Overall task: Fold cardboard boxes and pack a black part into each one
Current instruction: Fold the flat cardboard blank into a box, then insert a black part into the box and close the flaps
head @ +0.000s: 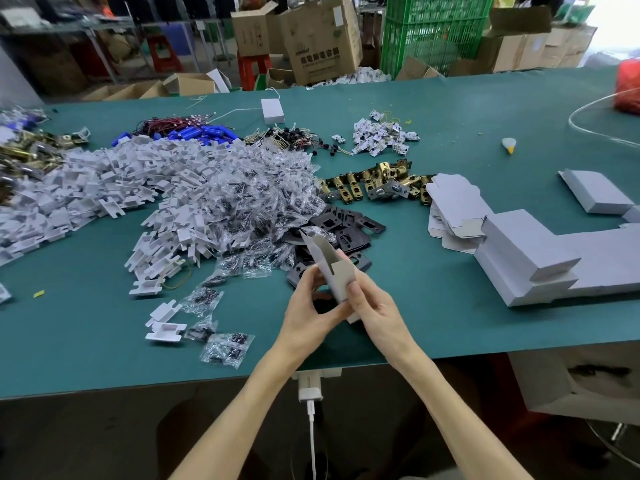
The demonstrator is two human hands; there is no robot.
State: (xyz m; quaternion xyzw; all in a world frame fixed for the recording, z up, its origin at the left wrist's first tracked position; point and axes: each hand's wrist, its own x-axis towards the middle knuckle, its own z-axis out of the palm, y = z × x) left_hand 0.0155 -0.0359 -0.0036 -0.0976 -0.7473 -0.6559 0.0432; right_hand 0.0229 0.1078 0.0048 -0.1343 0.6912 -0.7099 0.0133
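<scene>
A small grey-white cardboard box [332,268], half folded with one end flap standing up, is held above the green table [433,323] near its front edge. My left hand [311,306] grips its lower left side and my right hand [372,306] pinches its right side. Just behind the box lies a heap of black plates [343,230]. Flat unfolded box blanks [453,209] are stacked to the right, and folded closed boxes [530,258] lie in rows further right.
A large pile of white plastic inserts [114,181] and clear bags of screws [252,195] fills the left middle. Brass latches [377,181] lie behind the plates. A white charger [310,389] hangs at the table's front edge. Cartons and a green crate stand beyond.
</scene>
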